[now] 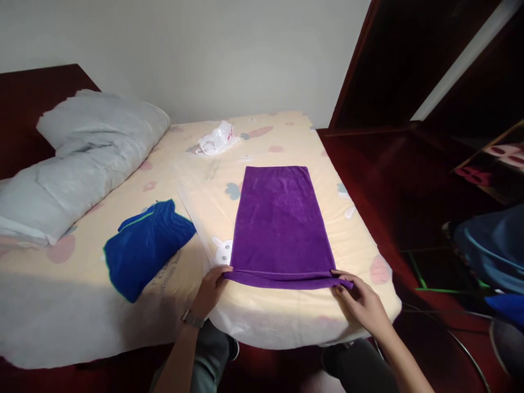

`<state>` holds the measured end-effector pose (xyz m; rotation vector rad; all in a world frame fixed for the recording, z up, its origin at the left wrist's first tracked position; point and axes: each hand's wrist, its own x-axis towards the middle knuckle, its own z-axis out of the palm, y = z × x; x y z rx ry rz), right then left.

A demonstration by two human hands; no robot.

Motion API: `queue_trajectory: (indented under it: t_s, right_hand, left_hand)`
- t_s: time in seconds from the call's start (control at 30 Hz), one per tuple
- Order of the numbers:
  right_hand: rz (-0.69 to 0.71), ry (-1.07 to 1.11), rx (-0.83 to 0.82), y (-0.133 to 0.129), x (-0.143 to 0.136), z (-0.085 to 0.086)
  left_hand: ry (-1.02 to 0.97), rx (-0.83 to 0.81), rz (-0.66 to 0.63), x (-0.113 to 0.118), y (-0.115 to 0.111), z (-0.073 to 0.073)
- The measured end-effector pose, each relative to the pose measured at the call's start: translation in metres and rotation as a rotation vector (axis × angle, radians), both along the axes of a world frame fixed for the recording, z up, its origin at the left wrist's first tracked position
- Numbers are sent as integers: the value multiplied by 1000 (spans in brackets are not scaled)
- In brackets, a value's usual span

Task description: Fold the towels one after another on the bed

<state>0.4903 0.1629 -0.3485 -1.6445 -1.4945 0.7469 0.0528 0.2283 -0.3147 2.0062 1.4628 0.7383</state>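
A bed [164, 177] dressed in a cream sheet with carrot and rabbit prints stretches before a seated person, its far side near a pale wall. A thick grey quilt [96, 147] lies bunched along the bed's left side, near the dark headboard [36, 87]. A purple towel [282, 224] lies flat on the right half of the bed, lengthwise away from the person, its near edge turned up into a narrow strip close to the bed's front. A rumpled blue cloth [147, 248] with bright green trim rests to the towel's left, well apart from the hands. The right hand [360, 300] grips the strip's right end between thumb and fingers, a short tip of fabric jutting past the towel's side; the left hand [213, 289] pinches the left end. Beyond the towel sits a crumpled white plastic bag [219, 139] with red print. Pink items [472, 176] at far right, dim and blurred, may be footwear. A watch [192, 318] circles the left wrist.
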Motion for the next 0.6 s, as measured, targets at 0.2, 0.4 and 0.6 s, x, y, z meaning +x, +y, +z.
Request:
queue_trajectory:
  t_s: [0.2,0.4,0.6]
  right_hand:
    - [-176,200,-115,-4,3,-2]
    - [-213,292,-94,-11,7,2]
    - [-239,106,-102,-13,6,5]
  left_hand:
    - [-52,-23,166,2,-1,-1]
    - [-72,-2,223,13,-5,3]
    - [-65,-29,194,18,-11,7]
